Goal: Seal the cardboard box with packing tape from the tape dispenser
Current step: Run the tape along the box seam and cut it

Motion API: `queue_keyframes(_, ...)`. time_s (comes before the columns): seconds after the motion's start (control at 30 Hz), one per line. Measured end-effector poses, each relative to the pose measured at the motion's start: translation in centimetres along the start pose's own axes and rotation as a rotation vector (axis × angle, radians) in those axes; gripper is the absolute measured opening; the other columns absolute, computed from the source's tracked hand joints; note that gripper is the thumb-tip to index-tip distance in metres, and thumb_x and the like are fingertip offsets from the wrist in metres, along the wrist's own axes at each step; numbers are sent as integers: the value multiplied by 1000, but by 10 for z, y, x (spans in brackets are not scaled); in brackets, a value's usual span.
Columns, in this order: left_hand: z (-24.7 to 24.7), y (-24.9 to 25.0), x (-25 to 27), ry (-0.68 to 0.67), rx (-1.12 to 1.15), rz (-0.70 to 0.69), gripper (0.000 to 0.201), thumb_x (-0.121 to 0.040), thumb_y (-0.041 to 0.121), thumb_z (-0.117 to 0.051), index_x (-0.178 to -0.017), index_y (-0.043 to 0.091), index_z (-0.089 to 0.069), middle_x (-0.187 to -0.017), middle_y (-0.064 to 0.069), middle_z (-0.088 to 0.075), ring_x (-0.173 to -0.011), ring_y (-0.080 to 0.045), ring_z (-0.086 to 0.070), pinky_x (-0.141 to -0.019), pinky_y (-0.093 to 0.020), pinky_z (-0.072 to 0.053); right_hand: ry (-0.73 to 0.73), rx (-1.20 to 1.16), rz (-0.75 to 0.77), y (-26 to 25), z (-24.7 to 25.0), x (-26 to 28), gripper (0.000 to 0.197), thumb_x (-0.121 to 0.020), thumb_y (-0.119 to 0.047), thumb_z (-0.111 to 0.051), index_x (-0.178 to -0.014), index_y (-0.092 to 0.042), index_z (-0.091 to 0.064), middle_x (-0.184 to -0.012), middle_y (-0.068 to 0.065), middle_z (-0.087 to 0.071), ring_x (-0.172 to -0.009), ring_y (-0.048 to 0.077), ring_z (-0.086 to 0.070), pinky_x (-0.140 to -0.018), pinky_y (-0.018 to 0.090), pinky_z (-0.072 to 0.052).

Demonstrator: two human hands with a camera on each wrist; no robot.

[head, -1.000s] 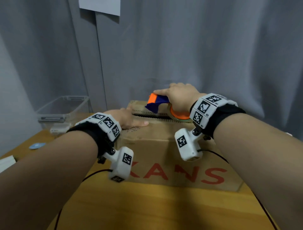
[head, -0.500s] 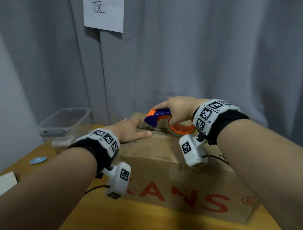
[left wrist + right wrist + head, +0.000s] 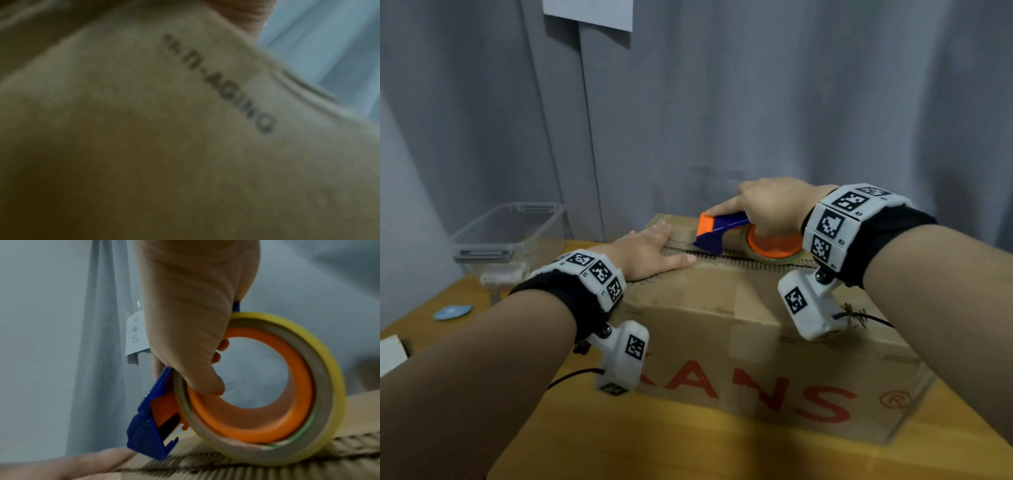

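Observation:
A brown cardboard box point(image 3: 739, 329) with red lettering stands on the wooden table. My right hand point(image 3: 770, 209) grips the blue and orange tape dispenser point(image 3: 722, 231), whose tape roll point(image 3: 267, 449) rests on the top seam of the box point(image 3: 267, 470), with the blue cutter end pointing left. In the right wrist view my right hand point(image 3: 195, 321) wraps over the roll, thumb inside the orange core. My left hand point(image 3: 650, 253) lies flat on the left part of the box top, fingers straight, just left of the cutter. The left wrist view shows only blurred cardboard point(image 3: 164, 146).
A clear plastic bin point(image 3: 506, 229) stands at the table's back left. A small blue disc point(image 3: 452, 311) and a white object point(image 3: 392, 353) lie near the left edge. Grey curtain point(image 3: 756, 102) hangs right behind the box. A paper sheet point(image 3: 589, 13) is pinned above.
The view has dropped closer to the box. The dispenser and my right hand sit a little further right along the seam; my left hand stays flat on the box top.

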State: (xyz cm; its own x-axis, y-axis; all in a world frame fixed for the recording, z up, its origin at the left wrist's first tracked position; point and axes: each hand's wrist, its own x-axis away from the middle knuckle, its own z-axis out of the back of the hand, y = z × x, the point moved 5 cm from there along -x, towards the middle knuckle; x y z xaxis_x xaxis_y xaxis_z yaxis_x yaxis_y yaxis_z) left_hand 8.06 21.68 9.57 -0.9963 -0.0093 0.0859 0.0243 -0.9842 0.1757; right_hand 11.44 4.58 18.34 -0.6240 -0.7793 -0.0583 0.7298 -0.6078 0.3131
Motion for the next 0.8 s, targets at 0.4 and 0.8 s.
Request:
queue_keyframes(0.4,1,4,2,-6,-38,-1,85,-87,67,-31,-151,17,-6,-159,0,-3,-146,-17,-8,-118,-45,-5,69,51,-129,46,-11,54,53,-91,-37,-41,-138,-58,-26,-94,-3,-41,-95,26,-53,-69,34,-38)
queue_keyframes(0.8,11,25,-2,41,-227,19,72,-86,69,-30,-136,18,-39,-140,-7,-48,-131,-23,-41,-117,-42,-10,9,-29,-213,62,-23,72,56,-89,-34,-44,-138,-56,-29,-93,-3,-41,-88,20,-45,-72,32,-36)
